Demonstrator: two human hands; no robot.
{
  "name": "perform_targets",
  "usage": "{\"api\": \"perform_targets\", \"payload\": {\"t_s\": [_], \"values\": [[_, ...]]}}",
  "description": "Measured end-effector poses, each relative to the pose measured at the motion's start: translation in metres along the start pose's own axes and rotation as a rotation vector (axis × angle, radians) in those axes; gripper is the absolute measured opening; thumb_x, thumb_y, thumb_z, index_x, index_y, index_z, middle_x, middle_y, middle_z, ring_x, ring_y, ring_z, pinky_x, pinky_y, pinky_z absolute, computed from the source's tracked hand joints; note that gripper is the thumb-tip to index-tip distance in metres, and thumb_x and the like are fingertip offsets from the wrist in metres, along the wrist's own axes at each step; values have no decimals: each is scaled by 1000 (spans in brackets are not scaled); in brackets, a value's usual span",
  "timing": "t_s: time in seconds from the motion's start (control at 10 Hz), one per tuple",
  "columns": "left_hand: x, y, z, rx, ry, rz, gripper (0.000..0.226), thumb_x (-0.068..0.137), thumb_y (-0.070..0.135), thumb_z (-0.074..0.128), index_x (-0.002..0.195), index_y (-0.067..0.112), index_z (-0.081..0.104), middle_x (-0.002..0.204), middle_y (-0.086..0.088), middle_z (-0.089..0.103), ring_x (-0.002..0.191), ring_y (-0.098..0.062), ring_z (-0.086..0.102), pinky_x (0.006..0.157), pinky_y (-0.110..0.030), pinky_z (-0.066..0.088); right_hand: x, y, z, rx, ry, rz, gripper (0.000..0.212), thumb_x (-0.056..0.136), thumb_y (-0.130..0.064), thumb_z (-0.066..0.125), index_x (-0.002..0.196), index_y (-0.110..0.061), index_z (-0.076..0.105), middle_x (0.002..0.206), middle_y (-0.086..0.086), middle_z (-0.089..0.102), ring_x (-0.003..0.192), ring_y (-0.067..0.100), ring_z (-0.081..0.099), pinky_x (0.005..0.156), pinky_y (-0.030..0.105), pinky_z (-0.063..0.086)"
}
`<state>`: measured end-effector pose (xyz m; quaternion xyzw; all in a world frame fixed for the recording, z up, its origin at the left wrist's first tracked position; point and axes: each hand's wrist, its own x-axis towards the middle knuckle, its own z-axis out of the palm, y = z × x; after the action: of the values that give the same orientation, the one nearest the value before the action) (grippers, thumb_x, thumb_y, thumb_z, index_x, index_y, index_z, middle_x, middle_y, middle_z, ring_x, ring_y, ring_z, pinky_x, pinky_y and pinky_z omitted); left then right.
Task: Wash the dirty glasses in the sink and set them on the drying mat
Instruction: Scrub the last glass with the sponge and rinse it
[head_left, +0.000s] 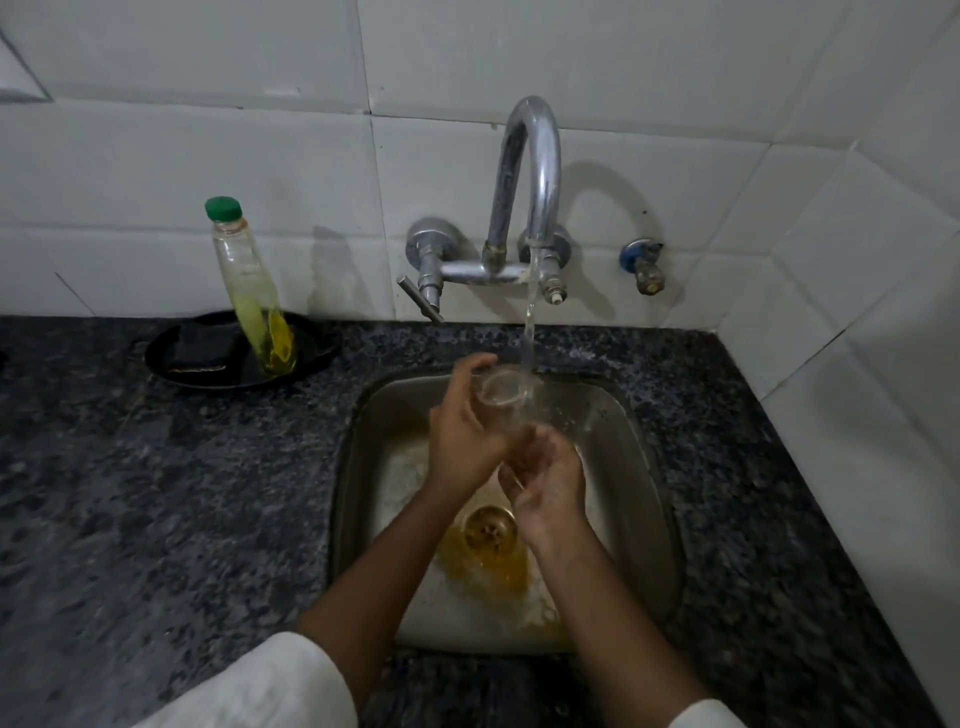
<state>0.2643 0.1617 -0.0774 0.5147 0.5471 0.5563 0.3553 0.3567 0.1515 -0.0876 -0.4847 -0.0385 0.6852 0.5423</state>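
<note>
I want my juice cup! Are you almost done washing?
Not yet. Nothing looks finished: no washed glasses or drying mat in view. Right now the left hand holds a clear glass under the running tap, right hand helping. Setting it to dry comes next.

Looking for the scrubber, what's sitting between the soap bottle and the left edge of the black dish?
A dark scrub pad lies in the black dish, left of the soap bottle, in the head view.
</note>
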Motion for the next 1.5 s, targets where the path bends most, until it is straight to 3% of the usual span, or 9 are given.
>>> {"api": "perform_targets", "payload": {"t_s": [0.2, 0.4, 0.6, 0.7, 0.9, 1.0, 1.2, 1.4, 1.5], "values": [[6, -31, -10, -653, -240, -899, 56, 89, 53, 61, 121, 7, 66, 113, -12, 68, 106, -28, 63, 100, -44, 48, -4, -14, -11, -1774, -318, -933, 25, 90, -28, 51, 114, -31, 60, 106, -3, 70, 95, 18, 66, 71, 37, 55], [-13, -39, -1, -998, -81, -825, 37, 97, 34, 54, 103, 0, 68, 95, -16, 71, 77, -24, 72, 59, -33, 60, -10, -28, 12, -1138, -396, -482, 20, 89, -19, 63, 95, -1, 70, 87, 15, 71, 77, 22, 66, 64, 29, 52], [2, -42, -6, -616, -150, -871, 52, 86, 51, 66, 111, 6, 70, 93, -13, 70, 75, -19, 64, 64, -28, 55, -3, -36, 2, -1942, -428, -765, 25, 96, -25, 48, 105, -10, 65, 99, 13, 69, 90, 31, 67, 70, 37, 52], [-3, -37, -4, -924, -204, -774, 39, 96, 39, 55, 102, 4, 71, 102, -17, 68, 85, -25, 67, 69, -36, 59, -9, -25, 18, -1083, -325, -491, 20, 96, -24, 55, 91, -15, 72, 92, 7, 74, 84, 22, 70, 68, 35, 55], [7, -37, -12, -604, -218, -874, 53, 86, 53, 65, 107, 5, 71, 94, -12, 70, 82, -21, 66, 76, -33, 53, -2, -35, -5, -2237, -568, -982, 28, 89, -23, 48, 114, -18, 60, 103, 8, 69, 92, 28, 66, 62, 33, 43], [-5, -32, -8, -899, -156, -804, 36, 94, 34, 60, 106, 1, 67, 91, -15, 68, 70, -18, 67, 59, -26, 57, -1, -24, 13, -1287, -383, -602, 23, 89, -12, 51, 93, -15, 74, 80, 5, 71, 73, 23, 66, 64, 33, 54], [6, -35, -13, -552, -178, -881, 43, 84, 52, 68, 96, 12, 71, 78, -10, 70, 70, -20, 62, 66, -31, 51, 7, -37, -5, -2127, -600, -946, 29, 91, -22, 49, 117, -20, 61, 109, 8, 67, 97, 25, 64, 68, 30, 45], [-3, -34, -5, -957, -145, -737, 35, 91, 40, 63, 100, 6, 70, 93, -14, 70, 80, -23, 68, 65, -28, 58, -2, -19, 9, -1328, -531, -770, 21, 92, -11, 52, 105, -20, 67, 96, -1, 68, 88, 17, 65, 67, 31, 52], [8, -31, -11, -638, -182, -839, 46, 86, 49, 68, 110, 9, 68, 97, -16, 71, 81, -25, 68, 77, -35, 56, 7, -34, -7, -2183, -661, -1039, 23, 90, -20, 51, 113, -24, 53, 106, 1, 64, 94, 22, 63, 67, 35, 51]]}}
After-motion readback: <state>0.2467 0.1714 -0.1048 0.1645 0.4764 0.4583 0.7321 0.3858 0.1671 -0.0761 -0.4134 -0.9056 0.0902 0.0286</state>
